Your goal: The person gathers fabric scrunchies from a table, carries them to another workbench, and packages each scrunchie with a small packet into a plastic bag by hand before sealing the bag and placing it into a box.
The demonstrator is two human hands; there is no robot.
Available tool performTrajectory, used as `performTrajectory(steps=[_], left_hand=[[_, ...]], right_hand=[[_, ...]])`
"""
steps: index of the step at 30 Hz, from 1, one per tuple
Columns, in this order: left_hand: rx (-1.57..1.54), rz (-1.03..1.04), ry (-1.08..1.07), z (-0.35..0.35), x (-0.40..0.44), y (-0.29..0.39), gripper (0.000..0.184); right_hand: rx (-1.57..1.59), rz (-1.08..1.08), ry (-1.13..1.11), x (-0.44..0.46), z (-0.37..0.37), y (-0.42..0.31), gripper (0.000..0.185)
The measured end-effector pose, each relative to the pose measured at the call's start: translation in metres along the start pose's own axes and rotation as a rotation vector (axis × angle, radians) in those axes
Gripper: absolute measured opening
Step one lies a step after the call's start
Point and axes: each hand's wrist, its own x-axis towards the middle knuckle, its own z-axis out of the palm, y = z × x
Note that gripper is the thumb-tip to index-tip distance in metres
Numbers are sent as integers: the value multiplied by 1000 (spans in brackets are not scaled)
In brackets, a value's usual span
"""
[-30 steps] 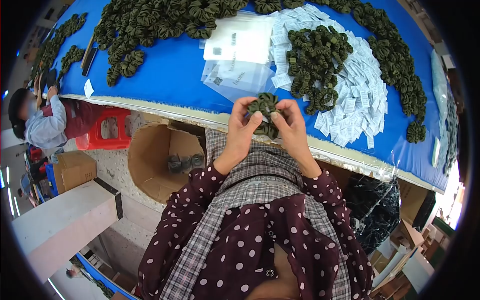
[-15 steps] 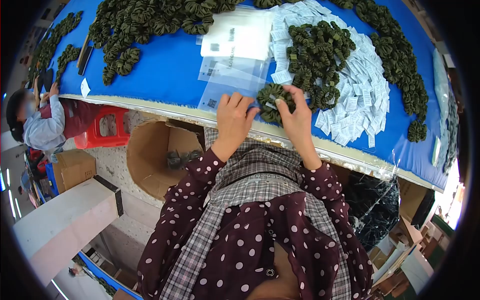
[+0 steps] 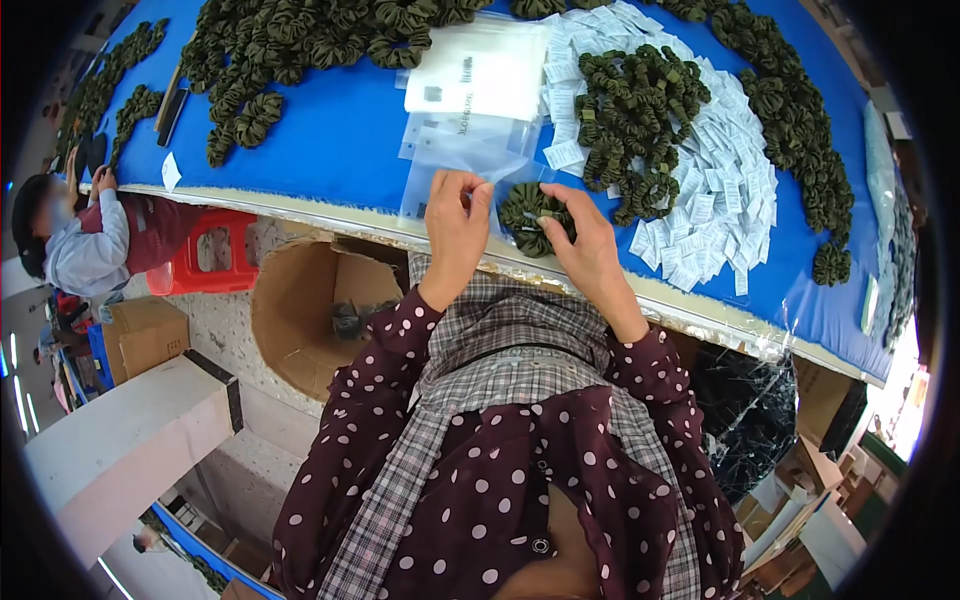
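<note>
A dark green scrunchie lies at the table's front edge with a pale label showing in its middle. My right hand is closed on its right side, thumb on top. To its left, my left hand pinches the edge of a clear plastic bag. The bag's raised film reaches over toward the scrunchie; whether any of the scrunchie is inside it, I cannot tell. Behind lies a stack of printed frosted bags. A heap of green scrunchies sits on many small white labels.
More scrunchies cover the back of the blue table, with a row down the right. A person sits at the far left by a red stool. An open cardboard box stands below the table edge.
My left hand has moved slightly left and now pinches the bag's edge, with its film lifted. The scrunchie has shifted a little left and toward me, with my right hand still on it.
</note>
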Motion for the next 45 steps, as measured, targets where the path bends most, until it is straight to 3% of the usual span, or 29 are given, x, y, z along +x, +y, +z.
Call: performTrajectory(steps=[6, 10, 16, 21, 25, 30, 35, 41, 45], left_hand=[[-68, 307, -128, -5, -9, 0, 8], [87, 617, 5, -7, -12, -9, 15], [631, 415, 120, -7, -38, 6, 29], [578, 386, -22, 0, -32, 7, 40], [281, 370, -29, 15, -39, 8, 41], [286, 221, -86, 10, -34, 26, 42], [299, 349, -21, 26, -38, 28, 42], [242, 230, -18, 16, -23, 34, 40], [134, 69, -131, 2, -9, 41, 39]], right_hand=[[-89, -106, 27, 17, 3, -15, 55], [106, 22, -57, 20, 19, 3, 66], [151, 140, 73, 8, 21, 3, 66], [91, 172, 154, 8, 21, -1, 60], [33, 331, 332, 13, 37, -5, 53], [130, 528, 310, 29, 18, -22, 50], [114, 502, 340, 31, 20, -15, 54], [442, 428, 321, 22, 5, -7, 60], [397, 263, -28, 16, -21, -6, 69]])
